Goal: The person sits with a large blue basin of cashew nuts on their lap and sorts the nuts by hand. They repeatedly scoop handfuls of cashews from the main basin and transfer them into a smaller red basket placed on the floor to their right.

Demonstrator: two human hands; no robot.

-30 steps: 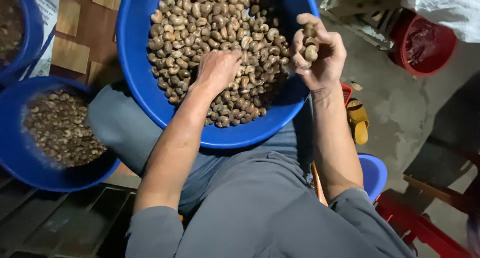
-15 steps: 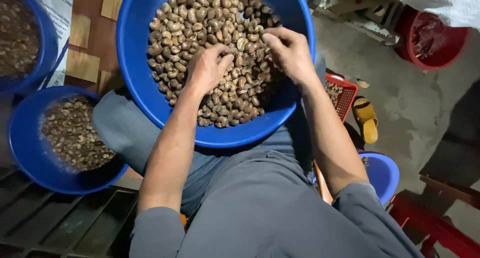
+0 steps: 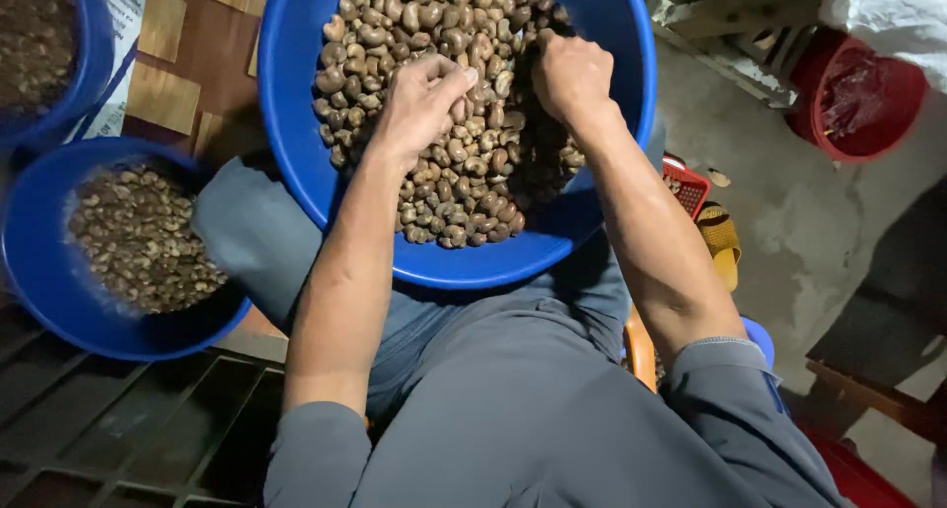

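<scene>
- Blue plastic basin (image 3: 296, 104) rests on your lap, heaped with brown nuts (image 3: 473, 123), and both your hands are down in the pile.
- Your left hand (image 3: 419, 104) has curled tighter since half a second ago, fingers pressed together on a few nuts.
- Your right hand (image 3: 572, 74), raised a second ago with nuts in it, is now lower and dug into the far side of the heap; you cannot tell its grip.
- Left of your knee sits a smaller blue bowl (image 3: 39, 291) of paler pieces.

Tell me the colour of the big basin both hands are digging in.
The big basin is bright blue, filled with brownish nuts; the head view shows it plainly.
</scene>
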